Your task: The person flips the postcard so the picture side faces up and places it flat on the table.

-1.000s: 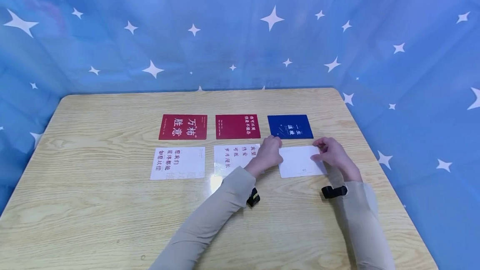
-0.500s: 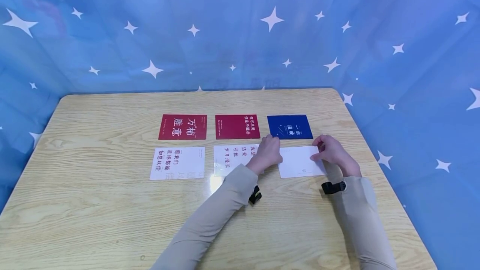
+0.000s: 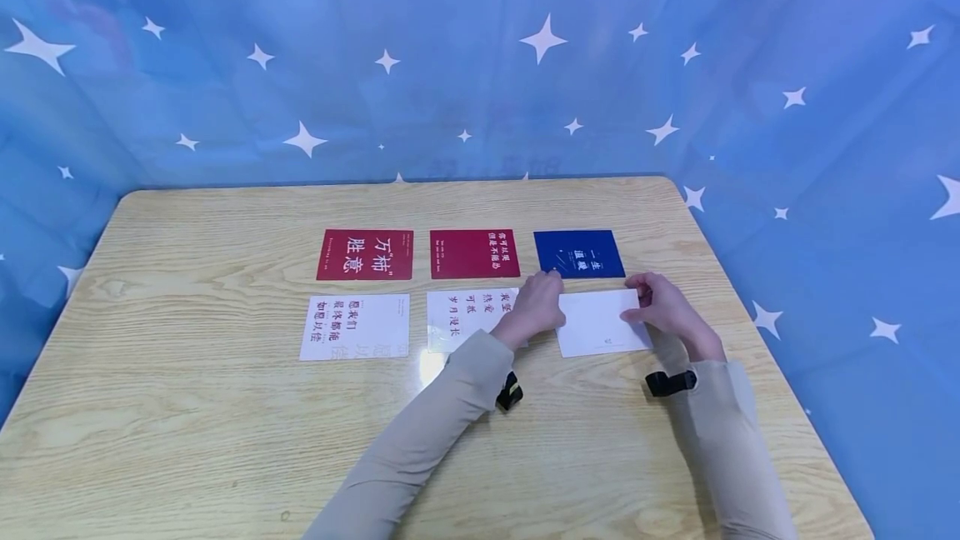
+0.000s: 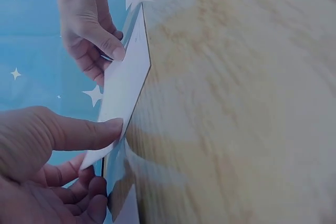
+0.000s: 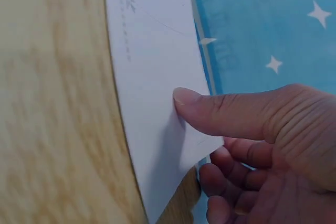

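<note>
A white card (image 3: 600, 325) with tiny grey print near its lower edge is held by both hands, one at each end. My left hand (image 3: 531, 307) pinches its left end; in the left wrist view the thumb (image 4: 100, 134) lies on top of the card (image 4: 123, 85) and fingers curl below. At the right end my right hand (image 3: 670, 311) pinches it, thumb (image 5: 210, 109) on the face and fingers under the raised corner. Just beyond lies a blue card (image 3: 570, 252) with white lettering. Under my left wrist, a white lettered card (image 3: 465, 319) is partly covered.
Two red cards, one at far left (image 3: 330, 257) and one in the middle (image 3: 465, 252), lie in the back row. Another white lettered card (image 3: 375, 327) lies front left. The wooden table (image 3: 187, 423) ends at a blue star-patterned cloth (image 3: 465, 82).
</note>
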Available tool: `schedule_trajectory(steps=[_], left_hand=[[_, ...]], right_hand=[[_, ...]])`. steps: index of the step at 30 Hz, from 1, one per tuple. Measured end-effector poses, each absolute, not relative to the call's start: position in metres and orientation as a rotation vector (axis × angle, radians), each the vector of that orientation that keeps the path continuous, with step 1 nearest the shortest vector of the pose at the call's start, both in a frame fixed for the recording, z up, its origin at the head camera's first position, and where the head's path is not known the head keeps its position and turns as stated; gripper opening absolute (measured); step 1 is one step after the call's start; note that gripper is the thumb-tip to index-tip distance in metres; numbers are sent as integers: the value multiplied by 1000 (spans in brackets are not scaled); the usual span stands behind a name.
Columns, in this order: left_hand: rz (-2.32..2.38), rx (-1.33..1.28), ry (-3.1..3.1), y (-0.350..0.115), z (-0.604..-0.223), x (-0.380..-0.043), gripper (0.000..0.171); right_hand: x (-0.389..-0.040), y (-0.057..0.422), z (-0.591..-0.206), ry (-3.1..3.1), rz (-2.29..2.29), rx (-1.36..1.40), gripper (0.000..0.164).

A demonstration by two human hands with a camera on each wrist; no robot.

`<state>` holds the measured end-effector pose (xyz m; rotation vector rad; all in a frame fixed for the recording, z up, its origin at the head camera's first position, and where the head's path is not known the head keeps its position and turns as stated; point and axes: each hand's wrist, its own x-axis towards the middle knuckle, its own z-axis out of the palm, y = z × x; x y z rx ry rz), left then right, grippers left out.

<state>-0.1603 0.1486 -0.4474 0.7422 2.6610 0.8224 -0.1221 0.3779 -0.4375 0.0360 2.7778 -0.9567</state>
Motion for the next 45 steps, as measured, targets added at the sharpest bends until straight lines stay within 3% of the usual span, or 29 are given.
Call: schedule_trajectory(steps=[6,13,28,45], left_hand=[[949,716,2590,145,-448,-158,22],[1191,648,2482,140,-450,-155,25],[1656,521,2271,122,-444,-160,11],[1711,564,2290,117,-434,-160,4]], right_hand=[[-113,382,-437,2759,-968,184,32],[-101,389,-433,2744,-1053,274,38],[-101,381,-419,2866,-1376,92,17],[-101,380,-420,2915,-1479,9,12]])
